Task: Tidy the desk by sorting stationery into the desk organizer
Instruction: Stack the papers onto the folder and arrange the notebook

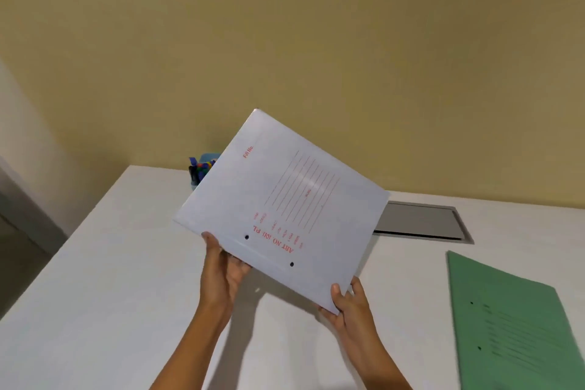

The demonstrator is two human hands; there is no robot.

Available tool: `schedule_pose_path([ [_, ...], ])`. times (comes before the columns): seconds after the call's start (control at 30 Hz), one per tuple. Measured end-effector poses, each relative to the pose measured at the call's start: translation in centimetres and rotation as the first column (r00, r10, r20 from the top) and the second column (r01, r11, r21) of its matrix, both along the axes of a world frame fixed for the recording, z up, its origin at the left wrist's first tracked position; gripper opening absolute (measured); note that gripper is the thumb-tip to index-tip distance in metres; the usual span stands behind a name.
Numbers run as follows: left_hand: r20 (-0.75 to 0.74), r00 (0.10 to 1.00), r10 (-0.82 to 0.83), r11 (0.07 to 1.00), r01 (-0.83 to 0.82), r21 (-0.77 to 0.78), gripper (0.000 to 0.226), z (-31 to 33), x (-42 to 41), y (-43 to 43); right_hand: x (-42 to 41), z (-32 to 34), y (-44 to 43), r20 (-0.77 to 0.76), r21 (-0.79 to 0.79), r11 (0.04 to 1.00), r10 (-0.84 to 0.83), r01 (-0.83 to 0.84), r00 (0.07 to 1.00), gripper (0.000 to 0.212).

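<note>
Above the desk [110, 263], a white folder [281, 203] is held tilted, its near edge pinched by left hand [223, 272] and right hand [348, 304] fingers.

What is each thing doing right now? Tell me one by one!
White file folder: closed, lifted off the desk, tilted.
Left hand: gripping the folder's near left corner.
Right hand: gripping its near right corner.
Green file folder: closed, flat on the desk.
Blue pen holder: upright, holding pens, partly hidden.
</note>
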State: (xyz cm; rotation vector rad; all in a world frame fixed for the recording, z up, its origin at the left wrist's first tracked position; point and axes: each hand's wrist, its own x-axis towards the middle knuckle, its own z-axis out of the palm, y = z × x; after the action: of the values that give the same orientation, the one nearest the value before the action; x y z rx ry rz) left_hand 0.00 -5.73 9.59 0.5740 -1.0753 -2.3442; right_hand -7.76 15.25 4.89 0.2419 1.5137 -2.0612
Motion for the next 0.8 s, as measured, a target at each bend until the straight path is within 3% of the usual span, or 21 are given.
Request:
schedule_pose_path([
  [0.07, 0.095, 0.995, -0.044, 0.99, 0.056, -0.131, 0.038, -0.8, -1.5, 2.7, 0.3, 0.0, 1.3, -0.014, 0.018, 1.0, 0.002, -0.002, 1.0, 0.031],
  [0.23, 0.175, 0.981, -0.084, 0.955, 0.13, -0.267, 0.064, -2.1, -3.8, 7.1, -0.2, -0.7, 5.2, -0.04, 0.312, 0.948, 0.08, -0.064, 0.996, 0.02],
  [0.33, 0.215, 0.972, -0.094, 0.93, 0.163, -0.328, 0.063, -2.7, -4.8, 8.8, -1.1, -1.8, 8.1, -0.033, 0.489, 0.872, 0.008, 0.009, 0.999, 0.024],
  [0.4, 0.267, 0.959, -0.09, 0.916, 0.185, -0.356, 0.055, -3.2, -5.1, 9.6, -1.9, -2.7, 10.5, -0.147, 0.663, 0.739, -0.03, 0.121, 0.989, 0.02],
  [0.5, 0.327, 0.941, -0.086, 0.897, 0.216, -0.385, 0.043, -4.0, -5.3, 10.4, -3.1, -4.6, 14.7, -0.3, 0.88, 0.395, 0.031, 0.264, 0.954, 0.025],
  [0.6, 0.402, 0.915, -0.049, 0.899, 0.216, -0.382, 0.04, -4.9, -5.4, 11.1, -3.5, -6.3, 18.2, -0.202, 0.977, 0.084, 0.067, 0.196, 0.977, 0.043],
  [0.67, 0.456, 0.889, -0.031, 0.899, 0.224, -0.376, 0.039, -5.5, -5.5, 11.6, -3.6, -6.7, 19.8, -0.064, 0.998, -0.007, 0.06, 0.064, 0.996, 0.052],
  [0.8, 0.52, 0.854, -0.017, 0.898, 0.241, -0.368, 0.032, -6.6, -5.5, 12.3, -4.6, -6.6, 21.8, 0.098, 0.993, -0.072, 0.102, -0.091, 0.99, 0.069],
])
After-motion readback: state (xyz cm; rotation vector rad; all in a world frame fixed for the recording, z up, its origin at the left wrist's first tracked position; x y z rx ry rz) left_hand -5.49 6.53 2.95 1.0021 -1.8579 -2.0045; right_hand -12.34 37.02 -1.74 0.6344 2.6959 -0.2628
